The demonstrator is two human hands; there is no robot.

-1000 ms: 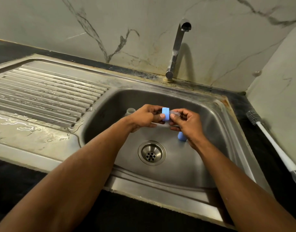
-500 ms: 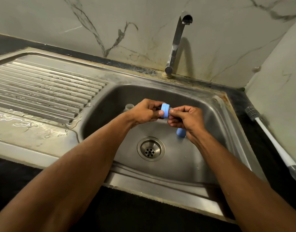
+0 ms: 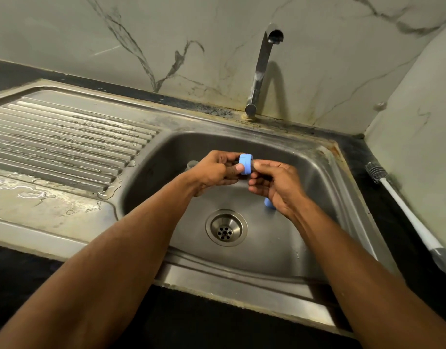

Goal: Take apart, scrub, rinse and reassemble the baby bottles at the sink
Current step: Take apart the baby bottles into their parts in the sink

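Over the sink basin (image 3: pixel 325 197) my left hand (image 3: pixel 214 172) grips a blue bottle collar ring (image 3: pixel 245 164) held on edge, thumb on its near face. My right hand (image 3: pixel 274 185) pinches the ring's right side with fingertips; a small clear bit shows there, too small to identify. A second blue part (image 3: pixel 268 203) lies on the basin floor, mostly hidden behind my right hand. A clear bottle piece (image 3: pixel 192 164) stands in the basin behind my left wrist.
A bottle brush (image 3: pixel 376 172) with a white handle lies on the dark counter at the right, by the wall. The tap (image 3: pixel 261 71) stands behind the basin, no water running. The drain (image 3: pixel 226 227) is below my hands. The ribbed drainboard (image 3: pixel 65 137) at the left is wet.
My right fingertips have closed in against the blue ring, and the ring has turned slightly between my hands. Both hands stay over the same spot above the basin.
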